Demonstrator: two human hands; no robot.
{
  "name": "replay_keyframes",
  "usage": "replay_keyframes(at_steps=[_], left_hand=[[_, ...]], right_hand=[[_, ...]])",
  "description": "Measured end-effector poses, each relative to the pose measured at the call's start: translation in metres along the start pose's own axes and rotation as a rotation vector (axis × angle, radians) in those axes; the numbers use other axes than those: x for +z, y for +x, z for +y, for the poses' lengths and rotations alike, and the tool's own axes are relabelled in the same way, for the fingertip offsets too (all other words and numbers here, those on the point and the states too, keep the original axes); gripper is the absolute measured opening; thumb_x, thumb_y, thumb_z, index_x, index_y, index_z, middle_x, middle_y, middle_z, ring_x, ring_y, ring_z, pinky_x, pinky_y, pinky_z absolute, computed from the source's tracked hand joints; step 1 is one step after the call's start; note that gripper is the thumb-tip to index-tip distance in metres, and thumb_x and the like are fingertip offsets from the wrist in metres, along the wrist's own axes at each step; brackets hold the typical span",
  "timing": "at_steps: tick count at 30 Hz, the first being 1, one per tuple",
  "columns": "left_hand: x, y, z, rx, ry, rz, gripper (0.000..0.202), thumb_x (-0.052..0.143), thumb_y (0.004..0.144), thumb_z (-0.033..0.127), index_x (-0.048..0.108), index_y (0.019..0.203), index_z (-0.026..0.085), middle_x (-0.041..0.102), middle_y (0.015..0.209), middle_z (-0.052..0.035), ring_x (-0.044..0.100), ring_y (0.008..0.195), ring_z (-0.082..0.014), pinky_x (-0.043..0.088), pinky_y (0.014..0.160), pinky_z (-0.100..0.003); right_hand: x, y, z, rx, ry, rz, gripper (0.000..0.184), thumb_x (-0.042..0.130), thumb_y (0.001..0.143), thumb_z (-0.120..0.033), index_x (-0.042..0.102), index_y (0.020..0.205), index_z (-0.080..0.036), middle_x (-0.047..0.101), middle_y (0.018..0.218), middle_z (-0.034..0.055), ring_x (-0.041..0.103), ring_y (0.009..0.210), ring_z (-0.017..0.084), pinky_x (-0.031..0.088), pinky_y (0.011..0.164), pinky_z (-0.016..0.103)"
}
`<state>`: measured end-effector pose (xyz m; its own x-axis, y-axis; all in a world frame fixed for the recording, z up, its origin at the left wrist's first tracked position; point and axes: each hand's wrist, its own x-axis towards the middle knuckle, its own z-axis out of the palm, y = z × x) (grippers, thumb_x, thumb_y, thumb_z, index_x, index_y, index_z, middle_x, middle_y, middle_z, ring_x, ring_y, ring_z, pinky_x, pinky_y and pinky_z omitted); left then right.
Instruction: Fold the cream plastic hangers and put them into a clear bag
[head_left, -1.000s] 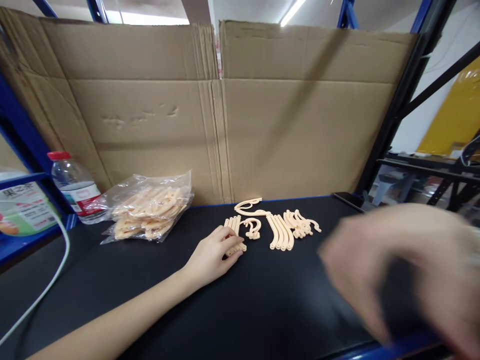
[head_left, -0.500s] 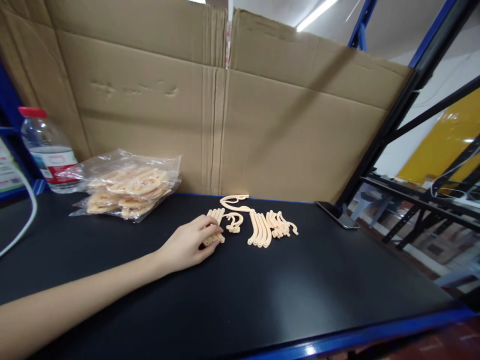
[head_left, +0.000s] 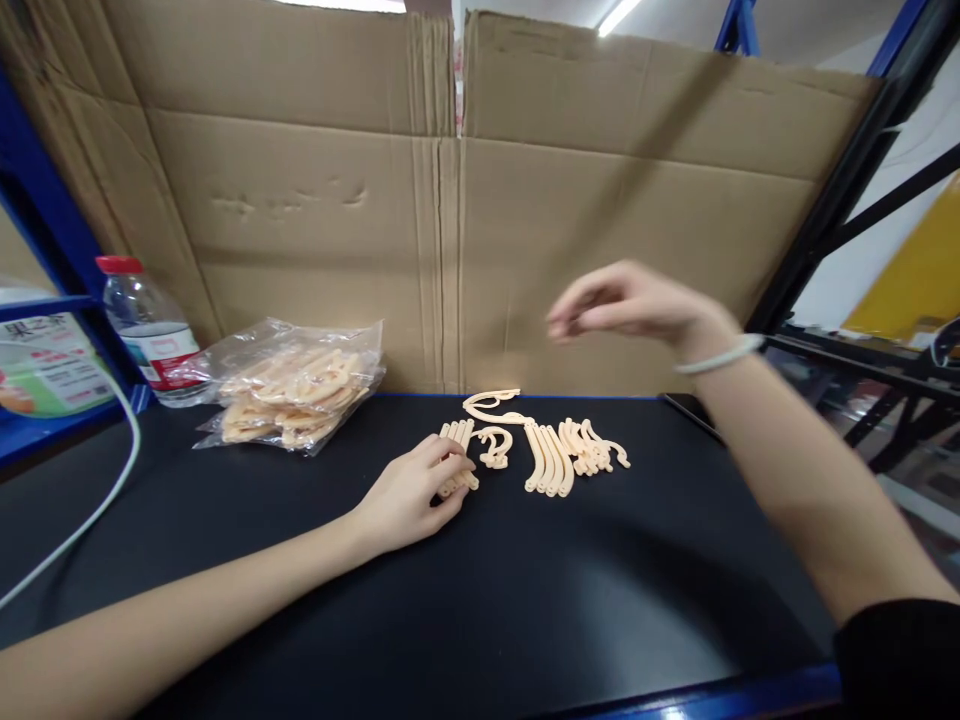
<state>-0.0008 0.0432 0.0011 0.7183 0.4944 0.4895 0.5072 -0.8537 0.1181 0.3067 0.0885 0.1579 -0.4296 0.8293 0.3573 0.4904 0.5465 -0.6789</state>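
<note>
My left hand [head_left: 416, 492] lies on the table over a row of several pale straight plastic strips [head_left: 457, 432]. Its bent fingers are spread apart across them, touching them without a clear grip. My right hand [head_left: 626, 305], with a white band on the wrist, is raised in the air before the cardboard. The fingers curve loosely downward, slightly blurred, and I see nothing in them. Right of my left hand lie small hooked pieces [head_left: 495, 448], a row of curved strips [head_left: 549, 460] and a cluster of short curved pieces [head_left: 592, 447]. Behind them sits a long curved frame piece [head_left: 491, 405].
A clear plastic bag [head_left: 300, 375] full of pale pieces lies at the back left, beside a red-capped bottle [head_left: 154, 330]. A white cable [head_left: 112, 485] runs along the left. Cardboard [head_left: 600, 220] walls the back; a phone [head_left: 690, 408] lies partly behind my right arm.
My right hand and forearm have come into view from the right, above the table. My left hand stays on the straight strips. The camera view has turned slightly left.
</note>
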Motion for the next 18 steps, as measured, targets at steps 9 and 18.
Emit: replay_keyframes(at_steps=[9, 18], left_hand=[[-0.001, 0.0, 0.0, 0.001, -0.014, -0.025, 0.017, 0.049, 0.089, 0.018, 0.06, 0.102, 0.018, 0.06, 0.105, -0.0071, 0.056, 0.096, -0.0209, 0.05, 0.08, -0.033], [0.0, 0.0, 0.0, 0.009, -0.014, -0.021, 0.016, 0.048, 0.09, 0.017, 0.06, 0.1, 0.018, 0.06, 0.105, -0.0073, 0.056, 0.095, -0.0205, 0.05, 0.08, -0.033]], right_hand=[[0.095, 0.049, 0.102, 0.054, -0.358, -0.384, 0.082, 0.084, 0.059, -0.029, 0.052, 0.134, -0.014, 0.059, 0.129, 0.0145, 0.058, 0.113, 0.028, 0.047, 0.098, 0.038], [0.104, 0.048, 0.113, 0.064, -0.385, -0.352, 0.027, 0.073, 0.077, -0.028, 0.067, 0.098, -0.012, 0.067, 0.093, 0.0056, 0.062, 0.085, 0.02, 0.05, 0.08, 0.036]])
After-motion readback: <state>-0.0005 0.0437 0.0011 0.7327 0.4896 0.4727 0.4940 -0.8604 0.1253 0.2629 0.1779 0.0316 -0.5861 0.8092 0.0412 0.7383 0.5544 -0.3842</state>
